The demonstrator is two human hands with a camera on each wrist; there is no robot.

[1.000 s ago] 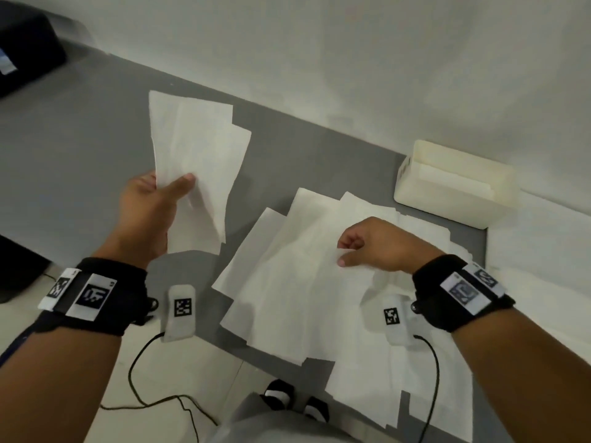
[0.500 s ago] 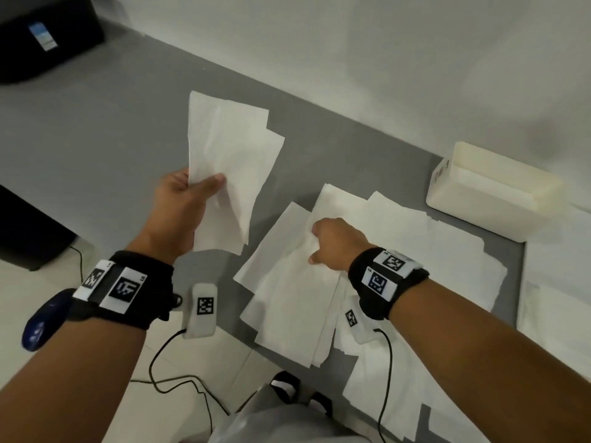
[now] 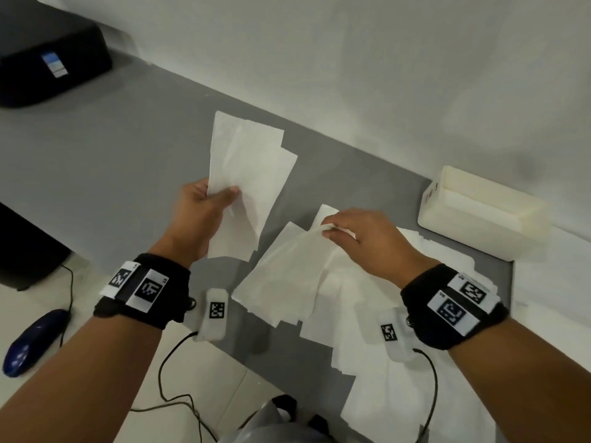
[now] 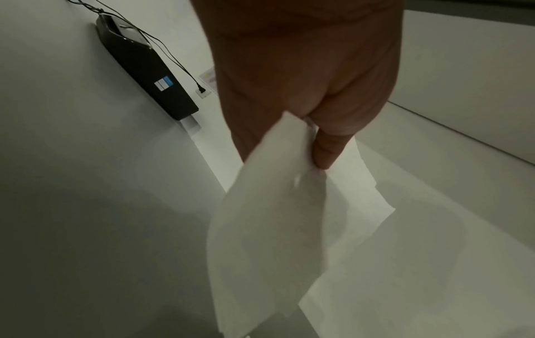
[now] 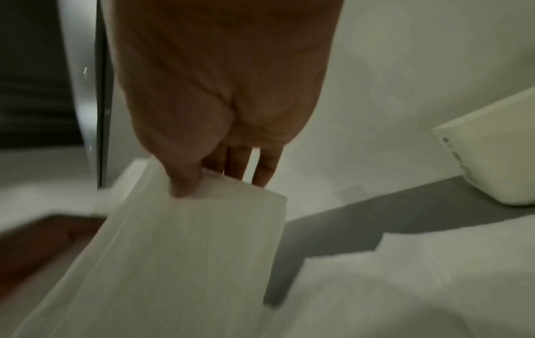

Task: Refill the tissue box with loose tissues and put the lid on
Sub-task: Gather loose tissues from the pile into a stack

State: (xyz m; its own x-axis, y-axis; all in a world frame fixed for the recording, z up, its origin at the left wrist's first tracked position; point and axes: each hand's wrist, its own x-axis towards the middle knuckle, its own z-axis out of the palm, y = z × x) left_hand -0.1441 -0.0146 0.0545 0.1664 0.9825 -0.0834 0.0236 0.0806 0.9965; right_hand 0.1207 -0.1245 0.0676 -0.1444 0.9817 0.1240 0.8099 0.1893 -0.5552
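White tissues gathered: left hand [image 3: 200,215] pinches a held stack [image 3: 248,174]; right hand [image 3: 361,241] fingers pinch a sheet [image 3: 287,276] off the desk [image 3: 96,155] pile | box [image 3: 479,215] open, far right | next, likely: add sheet to stack.

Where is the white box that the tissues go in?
In the head view, the open cream-white plastic tissue box sits on the grey table at the far right, against the white wall, just beyond the spread of loose white tissues.
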